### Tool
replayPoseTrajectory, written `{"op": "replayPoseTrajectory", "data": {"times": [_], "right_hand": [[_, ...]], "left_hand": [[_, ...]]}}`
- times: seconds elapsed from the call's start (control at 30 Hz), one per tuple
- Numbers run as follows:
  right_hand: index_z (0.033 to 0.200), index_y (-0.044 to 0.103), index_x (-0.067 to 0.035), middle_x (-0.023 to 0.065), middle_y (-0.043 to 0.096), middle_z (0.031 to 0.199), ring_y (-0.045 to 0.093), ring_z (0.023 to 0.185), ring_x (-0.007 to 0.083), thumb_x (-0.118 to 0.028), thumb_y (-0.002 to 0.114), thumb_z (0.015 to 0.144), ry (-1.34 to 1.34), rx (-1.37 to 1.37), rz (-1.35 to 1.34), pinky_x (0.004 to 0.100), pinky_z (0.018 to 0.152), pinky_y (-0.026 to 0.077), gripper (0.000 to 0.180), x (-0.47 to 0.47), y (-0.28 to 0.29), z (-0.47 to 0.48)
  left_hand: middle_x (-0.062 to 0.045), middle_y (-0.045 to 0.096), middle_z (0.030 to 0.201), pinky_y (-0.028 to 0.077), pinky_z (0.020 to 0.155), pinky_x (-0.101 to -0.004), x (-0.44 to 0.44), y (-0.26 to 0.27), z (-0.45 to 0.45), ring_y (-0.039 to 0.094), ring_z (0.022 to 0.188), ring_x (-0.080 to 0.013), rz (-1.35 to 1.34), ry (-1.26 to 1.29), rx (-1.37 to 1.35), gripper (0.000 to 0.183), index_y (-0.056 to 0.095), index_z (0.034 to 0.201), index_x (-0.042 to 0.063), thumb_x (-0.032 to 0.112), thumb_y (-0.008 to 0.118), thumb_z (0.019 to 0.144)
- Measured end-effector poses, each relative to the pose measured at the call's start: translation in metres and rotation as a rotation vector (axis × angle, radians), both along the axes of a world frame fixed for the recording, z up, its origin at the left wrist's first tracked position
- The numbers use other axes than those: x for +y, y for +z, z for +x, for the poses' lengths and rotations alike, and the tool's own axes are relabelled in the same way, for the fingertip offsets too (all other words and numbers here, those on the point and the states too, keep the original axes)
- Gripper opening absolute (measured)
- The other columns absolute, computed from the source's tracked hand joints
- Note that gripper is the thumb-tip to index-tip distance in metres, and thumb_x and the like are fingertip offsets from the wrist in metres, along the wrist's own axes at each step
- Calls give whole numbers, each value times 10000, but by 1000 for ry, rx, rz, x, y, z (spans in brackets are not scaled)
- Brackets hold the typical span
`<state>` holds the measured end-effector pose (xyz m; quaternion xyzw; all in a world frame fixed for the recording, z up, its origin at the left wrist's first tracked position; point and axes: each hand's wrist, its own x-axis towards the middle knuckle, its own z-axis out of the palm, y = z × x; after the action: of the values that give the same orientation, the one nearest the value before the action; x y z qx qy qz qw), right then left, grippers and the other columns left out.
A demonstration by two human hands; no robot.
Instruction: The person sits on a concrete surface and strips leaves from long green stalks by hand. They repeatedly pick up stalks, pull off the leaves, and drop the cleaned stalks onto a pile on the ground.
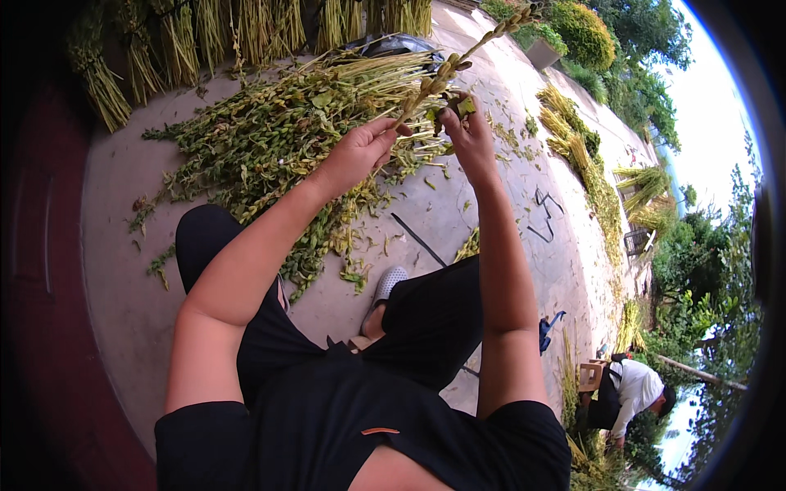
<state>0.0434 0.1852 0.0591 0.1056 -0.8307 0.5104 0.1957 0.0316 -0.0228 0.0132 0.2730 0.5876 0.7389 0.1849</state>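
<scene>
My left hand (pixel 362 150) grips the lower end of a pod-bearing stalk (pixel 442 75), which looks like sesame. The stalk slants up and away to the right, its pods clustered along it. Close beside it, my right hand (pixel 473 136) has its fingers and thumb closed around some crumpled green and brown leaves (pixel 466 106). Beneath and beyond both hands lies a broad heap of cut leafy stalks (pixel 264 141), their bare ends pointing right. Part of that heap is hidden by my left forearm.
Bundled stalks (pixel 215 37) stand upright along the far side. A black strap (pixel 417 238) and another dark strap (pixel 545 215) lie on the concrete floor (pixel 442 202). More stalks (pixel 586 166) lie in sunlight at right. A person in white (pixel 635 383) bends beside a wooden stool (pixel 591 375).
</scene>
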Motion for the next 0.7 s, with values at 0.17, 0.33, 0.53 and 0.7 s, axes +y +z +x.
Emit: {"op": "replayPoseTrajectory", "data": {"times": [0.17,0.33,0.53,0.7], "right_hand": [[1128,590,-48,81,696,862,632,752,155,-194,656,912,67,-81,160,309,680,489,269,-9,-12,1],[924,568,-76,103,603,790,608,736,321,-144,651,842,222,89,605,390,599,483,135,-42,-19,38],[909,527,-100,52,552,857,580,838,227,-96,573,808,227,224,1228,372,768,477,110,23,-16,43],[1450,328,-101,251,322,1473,428,1290,401,-239,711,835,-853,-300,999,447,1030,400,738,190,35,21]], "left_hand": [[84,368,619,277,492,-176,1,2,5,331,539,-18,8,-89,-55,262,554,1110,71,248,373,1042],[78,364,621,228,452,-193,0,-3,3,295,501,-19,18,120,-158,245,527,1012,77,255,363,1043],[66,369,625,238,418,-185,-16,7,-11,287,457,-16,9,43,-251,270,517,1072,64,262,335,1050],[58,361,632,248,433,-184,2,1,-5,281,476,-25,66,-122,-293,271,521,1088,79,278,340,1053]]}}
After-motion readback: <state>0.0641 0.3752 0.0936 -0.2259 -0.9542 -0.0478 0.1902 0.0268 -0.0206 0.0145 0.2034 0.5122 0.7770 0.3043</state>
